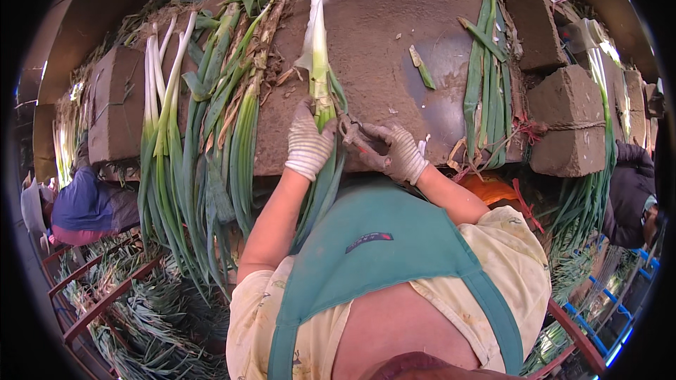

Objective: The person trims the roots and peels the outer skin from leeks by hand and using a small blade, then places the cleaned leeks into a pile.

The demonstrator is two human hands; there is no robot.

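My left hand [311, 145], in a striped, soiled work glove, is closed around a large green onion stalk [319, 58]. The stalk lies on the dirty work surface with its roots away from me and its leaves hanging over the near edge. My right hand [393, 150], gloved too, grips a pair of pruning shears [353, 129] whose jaws are beside the stalk's leaves. To the left lie peeled white-stemmed onions [158, 79] and several unpeeled ones [243, 111]. A cut leaf piece [422, 67] and a pile of green leaves [488, 84] lie to the right.
Soil-covered blocks [567, 121] stand at the right, one tied with rope; another block [119, 105] is at the left. Co-workers [87, 206] [631, 195] are at both sides. Onion bundles [153, 311] fill a red-framed rack at the lower left. An orange item [486, 190] sits below the near edge.
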